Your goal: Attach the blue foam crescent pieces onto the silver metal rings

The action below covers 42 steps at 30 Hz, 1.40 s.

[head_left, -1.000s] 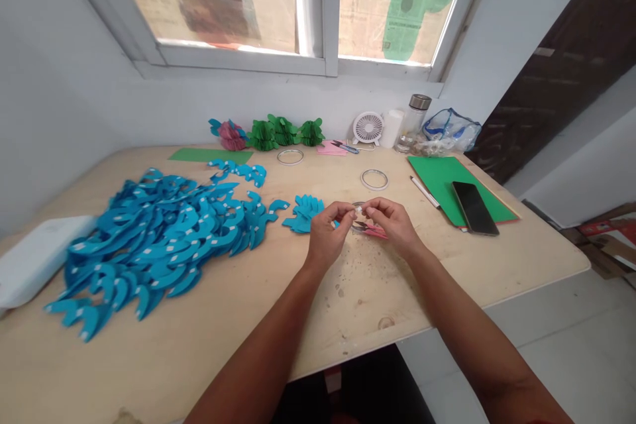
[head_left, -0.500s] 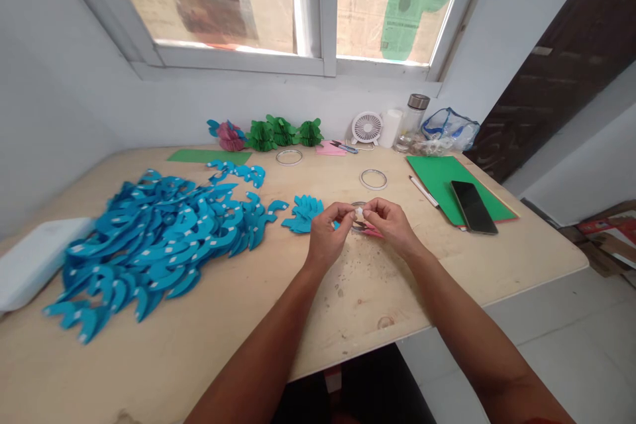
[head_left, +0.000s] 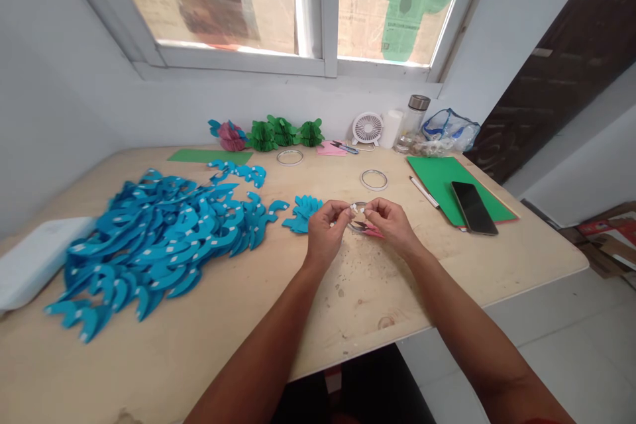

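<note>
- Head view: the left hand [head_left: 325,228] is above the tabletop [head_left: 278,305], its grip closed, thumb against forefinger, on a small white piece [head_left: 354,208].
- The right hand [head_left: 391,222] faces it, just beside; its grip is likewise pinched, on a second white piece [head_left: 364,211]. A narrow gap shows between the two pieces; their exact shape is too small to tell.
- Below the fingertips lies a ring [head_left: 358,204], partly hidden by the hands, with pink-handled snips [head_left: 371,230] at the right hand.
- Just beside the left hand sits a folded blue paper stack [head_left: 302,213], its near edge partly covered by that hand.
- Farther left spreads a large heap of blue curved paper pieces [head_left: 169,232], many marked with white squares; a white box [head_left: 42,262] stands at its outer edge.
- Beyond the hands, two more rings [head_left: 373,179] lie flat, well apart from each other.
- On the right, a dark phone [head_left: 474,208] rests on green sheets [head_left: 432,179], with a white pen [head_left: 424,192] beside them.
- Along the wall stand green paper figures [head_left: 283,132], a pink and blue one [head_left: 231,136], a small fan [head_left: 368,128] and a bottle [head_left: 411,124].
</note>
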Motion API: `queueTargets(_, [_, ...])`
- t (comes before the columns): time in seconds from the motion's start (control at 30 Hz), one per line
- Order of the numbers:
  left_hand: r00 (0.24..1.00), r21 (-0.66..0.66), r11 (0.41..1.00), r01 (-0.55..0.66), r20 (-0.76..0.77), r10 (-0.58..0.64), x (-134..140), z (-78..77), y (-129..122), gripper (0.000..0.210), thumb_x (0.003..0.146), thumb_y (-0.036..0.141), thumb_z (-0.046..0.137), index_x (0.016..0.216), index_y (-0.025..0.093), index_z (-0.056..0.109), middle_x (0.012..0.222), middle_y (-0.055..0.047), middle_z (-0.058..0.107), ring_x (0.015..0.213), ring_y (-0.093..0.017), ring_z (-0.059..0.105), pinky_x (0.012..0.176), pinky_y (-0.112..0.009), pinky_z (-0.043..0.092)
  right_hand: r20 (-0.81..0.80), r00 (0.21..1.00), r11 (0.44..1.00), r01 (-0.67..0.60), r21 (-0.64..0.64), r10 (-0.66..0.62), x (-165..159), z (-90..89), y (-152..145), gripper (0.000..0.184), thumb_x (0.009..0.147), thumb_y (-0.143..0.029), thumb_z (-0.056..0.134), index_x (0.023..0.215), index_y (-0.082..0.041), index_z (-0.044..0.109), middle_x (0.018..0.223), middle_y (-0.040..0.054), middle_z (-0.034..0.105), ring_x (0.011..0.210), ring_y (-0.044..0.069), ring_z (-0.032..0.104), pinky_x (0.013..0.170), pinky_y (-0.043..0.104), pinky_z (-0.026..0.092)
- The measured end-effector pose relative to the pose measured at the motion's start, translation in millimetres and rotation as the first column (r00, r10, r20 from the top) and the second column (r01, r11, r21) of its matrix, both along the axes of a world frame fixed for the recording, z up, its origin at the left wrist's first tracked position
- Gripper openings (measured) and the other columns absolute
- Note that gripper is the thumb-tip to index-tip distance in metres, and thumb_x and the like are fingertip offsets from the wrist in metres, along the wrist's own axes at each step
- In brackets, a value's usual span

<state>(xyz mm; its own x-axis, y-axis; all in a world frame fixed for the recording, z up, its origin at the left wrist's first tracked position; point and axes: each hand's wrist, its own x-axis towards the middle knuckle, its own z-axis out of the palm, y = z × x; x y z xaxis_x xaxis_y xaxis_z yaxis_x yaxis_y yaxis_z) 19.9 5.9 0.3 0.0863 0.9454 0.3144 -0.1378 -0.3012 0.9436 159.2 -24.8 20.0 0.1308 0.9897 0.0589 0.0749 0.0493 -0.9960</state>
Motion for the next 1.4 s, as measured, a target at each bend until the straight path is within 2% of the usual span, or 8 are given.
queueTargets(0.2, [1.0,-0.016,1.0,0.002,0.0,-0.002,1,0.8,-1,0.005,0.07,0.022,0.065,0.07,0.017,0.063,0.066,0.0,0.064,0.062,-0.011,0.057,0.06,-0.022,0.044,-0.003,1.0,0.999,-0.006,0.042,0.006,-1,-0.2,0,0.013,0.072,-0.032,0.06,0.073,-0.02,0.056,0.065,-0.0023,0.053,0.058,0.011,0.049,0.053,0.023,0.042])
queueTargets(0.43, [0.993,-0.088,0.995,0.037,0.113,-0.027,3,0.7,-2,0.006,0.068,0.021,0.066,0.069,0.016,0.063,0.066,0.0,0.065,0.063,-0.011,0.058,0.06,-0.022,0.046,0.062,0.998,0.977,-0.004,0.211,-0.009,-1,-6.5,2,0.018,0.07,-0.028,0.062,0.085,-0.021,0.055,0.08,0.0011,0.06,0.067,0.013,0.054,0.057,0.025,0.045])
queueTargets(0.57, [0.982,-0.153,0.987,0.051,0.189,-0.021,5,0.4,-3,0.004,0.068,0.019,0.064,0.069,0.016,0.063,0.065,0.0,0.064,0.063,-0.011,0.06,0.063,-0.023,0.047,0.169,0.984,0.956,0.009,0.293,-0.061,-3,-8.8,3,0.024,0.071,-0.024,0.062,0.093,-0.022,0.052,0.086,0.003,0.062,0.07,0.014,0.055,0.062,0.027,0.044])
queueTargets(0.8, [0.982,-0.199,0.979,0.048,0.187,-0.01,6,5.6,-7,0.005,0.065,0.019,0.064,0.066,0.015,0.062,0.06,0.001,0.062,0.059,-0.011,0.058,0.061,-0.024,0.048,0.354,0.915,0.905,0.027,0.424,-0.193,-8,-9.2,-1,0.029,0.073,-0.022,0.058,0.1,-0.022,0.048,0.083,0.0017,0.061,0.07,0.014,0.054,0.066,0.029,0.044])
queueTargets(1.03, [0.98,-0.238,0.968,0.077,0.198,-0.029,8,7.8,-11,0.005,0.066,0.02,0.063,0.067,0.015,0.062,0.061,0.0,0.063,0.059,-0.012,0.059,0.062,-0.025,0.048,0.402,0.887,0.898,0.032,0.439,-0.228,-10,-5.7,-5,0.03,0.073,-0.018,0.054,0.102,-0.023,0.046,0.08,0.0014,0.061,0.071,0.015,0.055,0.069,0.03,0.043])
queueTargets(1.2, [0.984,-0.237,0.969,0.068,0.174,-0.027,7,9.0,-12,0.005,0.067,0.02,0.062,0.068,0.015,0.062,0.062,-0.001,0.064,0.059,-0.012,0.059,0.061,-0.025,0.048,0.389,0.896,0.906,0.034,0.422,-0.215,-9,-6.4,-4,0.03,0.073,-0.016,0.053,0.101,-0.022,0.046,0.075,-0.0003,0.06,0.068,0.014,0.053,0.068,0.03,0.042])
queueTargets(1.4, [0.986,-0.228,0.974,-0.005,0.16,0.043,5,9.4,-8,0.005,0.068,0.021,0.061,0.069,0.015,0.061,0.06,-0.001,0.063,0.06,-0.013,0.06,0.062,-0.025,0.048,0.337,0.923,0.915,0.039,0.401,-0.187,-8,-8.1,-3,0.031,0.073,-0.016,0.053,0.103,-0.023,0.046,0.072,-0.0022,0.057,0.065,0.013,0.051,0.066,0.028,0.041])
